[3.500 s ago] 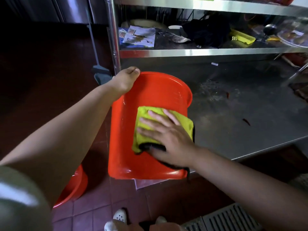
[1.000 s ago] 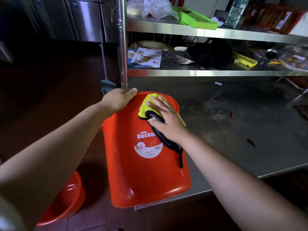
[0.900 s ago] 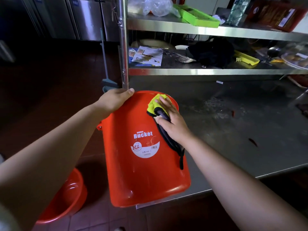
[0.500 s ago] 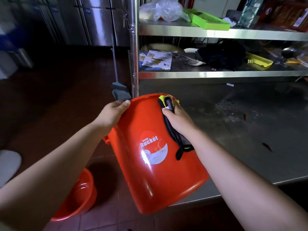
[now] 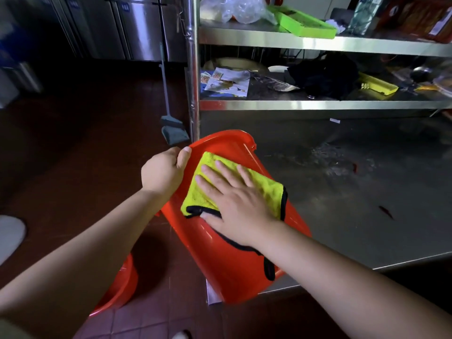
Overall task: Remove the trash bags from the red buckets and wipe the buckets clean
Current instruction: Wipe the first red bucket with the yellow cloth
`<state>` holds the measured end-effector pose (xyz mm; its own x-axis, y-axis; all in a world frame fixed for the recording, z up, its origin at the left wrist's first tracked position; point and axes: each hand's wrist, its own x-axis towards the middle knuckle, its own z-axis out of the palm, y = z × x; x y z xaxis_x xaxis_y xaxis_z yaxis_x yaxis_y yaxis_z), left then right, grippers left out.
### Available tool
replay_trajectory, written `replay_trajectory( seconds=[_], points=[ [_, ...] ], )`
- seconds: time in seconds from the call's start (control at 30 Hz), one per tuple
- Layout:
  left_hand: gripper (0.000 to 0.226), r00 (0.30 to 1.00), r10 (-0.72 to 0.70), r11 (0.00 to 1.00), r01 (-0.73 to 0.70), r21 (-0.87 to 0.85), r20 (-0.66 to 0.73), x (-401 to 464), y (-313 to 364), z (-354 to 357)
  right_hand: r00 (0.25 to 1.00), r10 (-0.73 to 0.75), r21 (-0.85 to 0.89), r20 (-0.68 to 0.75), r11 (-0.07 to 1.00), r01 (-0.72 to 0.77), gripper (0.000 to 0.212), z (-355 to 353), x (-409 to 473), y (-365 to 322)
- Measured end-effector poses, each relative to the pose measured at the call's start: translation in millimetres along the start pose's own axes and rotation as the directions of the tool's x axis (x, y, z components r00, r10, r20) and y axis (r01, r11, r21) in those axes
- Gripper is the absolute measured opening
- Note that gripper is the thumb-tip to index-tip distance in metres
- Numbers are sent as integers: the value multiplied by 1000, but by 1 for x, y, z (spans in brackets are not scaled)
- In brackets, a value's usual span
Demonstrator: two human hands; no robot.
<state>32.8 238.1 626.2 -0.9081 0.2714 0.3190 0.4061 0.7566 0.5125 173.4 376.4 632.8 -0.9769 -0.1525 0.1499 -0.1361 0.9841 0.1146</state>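
Fingers (image 5: 221, 173) of the right hand (image 5: 241, 204) lie spread flat, gripping nothing, pressing a yellow cloth (image 5: 234, 189) against the tilted red bucket (image 5: 232, 263), which rests at the steel table's (image 5: 354, 216) left corner. Left hand (image 5: 163, 173) is curled closed around the bucket's rim. 1 more red bucket (image 5: 119, 289) sits on the floor below.

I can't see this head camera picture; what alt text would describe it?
A person's right hand presses a yellow cloth flat against a tipped red bucket at a steel table's edge, while the left hand grips its rim. A second red bucket sits on the floor below.
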Motion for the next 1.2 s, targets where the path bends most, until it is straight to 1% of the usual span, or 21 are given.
replay_trajectory(
  seconds=[0.17, 0.23, 0.3, 0.37, 0.43, 0.47, 0.5, 0.53, 0.57, 0.6, 0.67, 0.7, 0.73, 0.8, 0.87, 0.9, 0.93, 1.0, 1.07, 1.13, 1.2],
  points=[
    [52, 1000, 9, 998, -8, -55, 19, 2, 3, 2, 991, 131, 149, 12, 980, -131, 71, 2, 5, 31],
    [50, 1000, -9, 996, 10, -87, 14, -1, -2, 2, 980, 197, 309, 27, 931, -196, 72, 4, 8, 48],
    [42, 1000, -14, 992, 16, -129, 18, -5, -10, 1, 952, 294, 525, 81, 799, -292, 69, 5, 7, 66],
    [32, 997, -2, 977, 19, -212, 78, -9, -18, -1, 912, 385, 678, 142, 633, -373, 55, 6, 1, 80],
    [27, 986, -14, 953, 63, -297, 164, -9, -21, -4, 861, 446, 742, 246, 485, -463, 44, 7, -6, 87],
    [28, 982, -21, 947, 79, -310, 186, -9, -21, -5, 843, 457, 756, 285, 433, -491, 39, 7, -9, 88],
    [30, 981, -31, 948, 91, -306, 194, -9, -21, -5, 837, 460, 763, 297, 412, -498, 36, 6, -10, 87],
    [31, 980, -44, 949, 103, -299, 196, -9, -21, -6, 841, 462, 760, 283, 426, -490, 34, 5, -10, 84],
    [32, 979, -59, 947, 117, -299, 198, -10, -22, -6, 852, 462, 743, 248, 474, -473, 36, 4, -10, 80],
    [33, 977, -72, 943, 132, -304, 200, -11, -24, -6, 868, 455, 701, 197, 554, -450, 41, 3, -11, 75],
    [34, 975, -94, 939, 154, -309, 200, -12, -28, -7, 915, 389, 542, 110, 748, -383, 61, 3, -14, 59],
    [33, 974, -100, 938, 160, -308, 203, -12, -30, -7, 929, 356, 449, 101, 817, -362, 71, 3, -17, 49],
    [33, 973, -100, 936, 163, -312, 207, -12, -30, -7, 936, 339, 353, 95, 868, -350, 77, 2, -21, 38],
    [34, 973, -88, 937, 153, -313, 212, -9, -28, -6, 955, 293, 167, 42, 941, -296, 79, 0, -33, 17],
    [36, 975, -72, 946, 133, -294, 210, -5, -20, -5, 980, 199, 42, -21, 979, -198, 75, 0, -44, -4],
    [37, 975, -65, 952, 124, -280, 211, -2, -16, -5, 989, 145, 5, -27, 989, -144, 75, 1, -49, -13],
    [39, 975, -60, 959, 116, -259, 214, 1, -11, -4, 996, 88, -34, -10, 995, -89, 74, 3, -53, -21],
    [43, 976, -51, 976, 93, -195, 212, 6, -4, -3, 997, -31, -140, 75, 989, 41, 75, 9, -59, -34],
    [46, 983, -35, 993, 54, -104, 178, 8, 2, -1, 985, -108, -208, 134, 969, 134, 73, 11, -64, -36],
    [47, 992, -17, 999, 22, -38, 128, 7, 6, 2, 987, -121, -193, 106, 971, 140, 70, 8, -66, -26],
    [48, 996, 7, 1000, -5, -18, 94, 6, 11, 6, 996, -70, -115, 49, 991, 75, 72, 4, -67, -11]
  ],
)
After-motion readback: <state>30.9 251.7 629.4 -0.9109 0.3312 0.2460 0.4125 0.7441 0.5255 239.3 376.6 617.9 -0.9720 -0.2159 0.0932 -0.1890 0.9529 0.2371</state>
